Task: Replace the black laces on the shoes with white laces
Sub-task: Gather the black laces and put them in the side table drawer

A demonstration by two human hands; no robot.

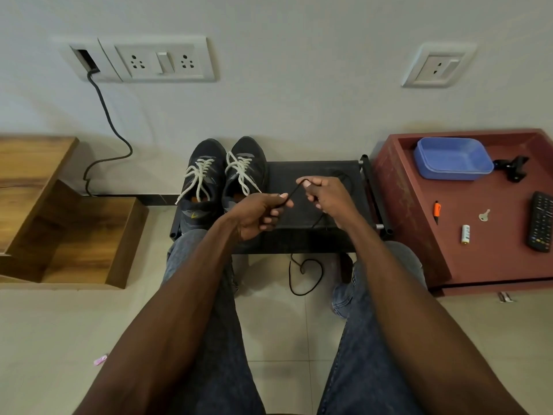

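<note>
A black lace (294, 191) is pinched between both hands above the low black counter (311, 175): left hand (258, 215) fingers are curled around one part, right hand (324, 194) fingers around another. White-laced shoes (224, 175) are seen far left on it.

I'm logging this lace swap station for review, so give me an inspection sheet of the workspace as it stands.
Surface: black bench against the wall, on a tiled floor.
Job's things: two dark shoes on the bench, both threaded with white laces; black lace held between the hands, trailing to the floor.
Clutter: red cabinet bearing a blue tub, remote, key, battery, orange item.
Hands: left hand and right hand each pinch the black lace.
Cables: dark wall cable from the socket plate.
Surroundings: wooden steps, wall sockets.
</note>
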